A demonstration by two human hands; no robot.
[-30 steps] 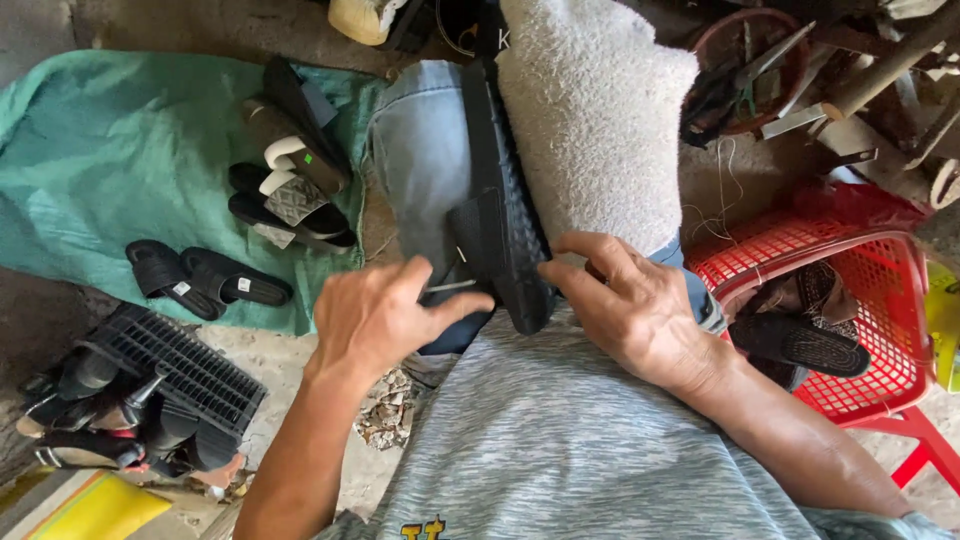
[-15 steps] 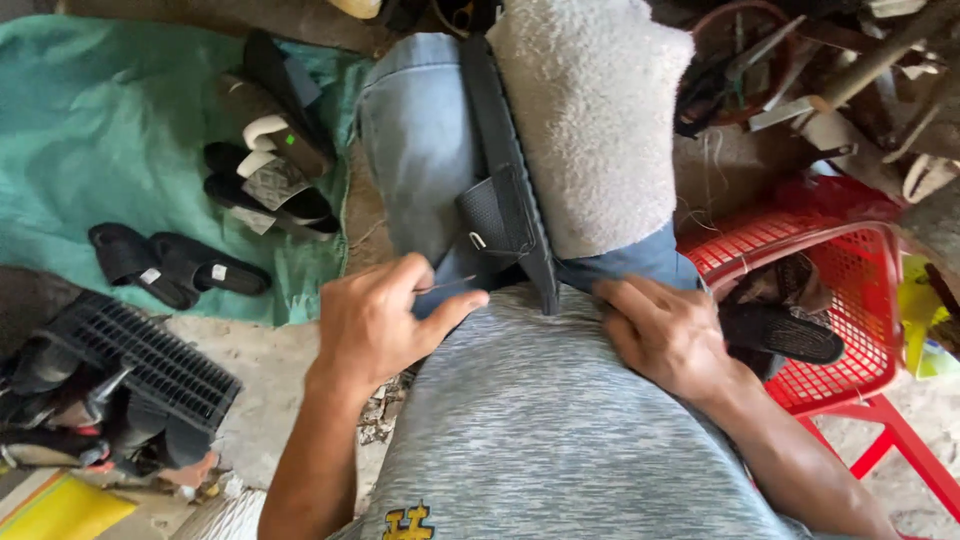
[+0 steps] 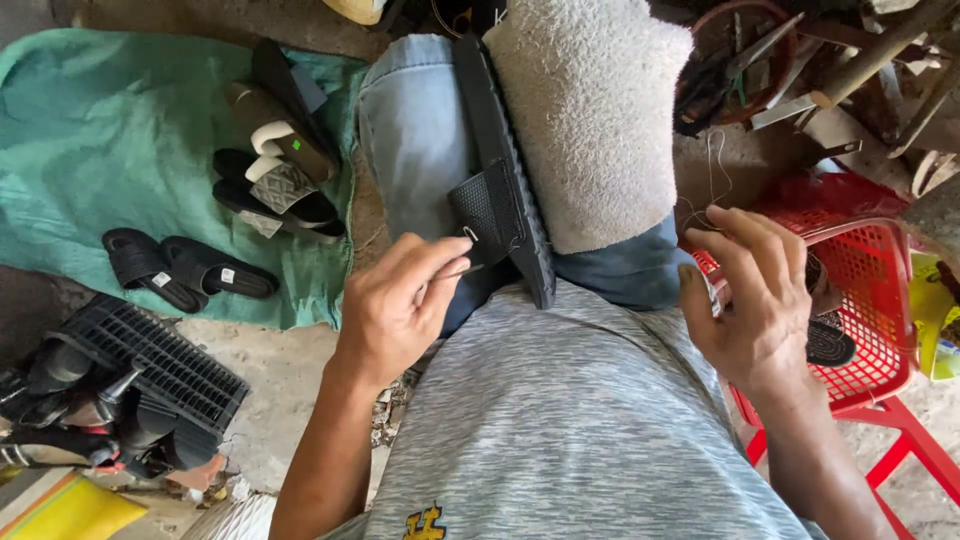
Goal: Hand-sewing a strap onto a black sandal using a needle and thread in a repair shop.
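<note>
The floor (image 3: 290, 370) is bare, dusty concrete, with a green cloth (image 3: 90, 130) spread over its far left part. On the cloth lie two black slides (image 3: 185, 268) and, further back, a heap of sandals (image 3: 275, 165). A black crate (image 3: 150, 365) sits at the near left. The left hand (image 3: 395, 305) pinches what looks like a hooked awl (image 3: 462, 252), its tip at the strap of a black sandal (image 3: 505, 175) that stands on edge between a jeans leg (image 3: 415, 140) and a pale towel (image 3: 590, 120) in the lap. The right hand (image 3: 755, 295) is half curled, fingers pinching a thin thread (image 3: 712, 160), just before a red basket (image 3: 865, 290). Tools clutter the far right corner.
</note>
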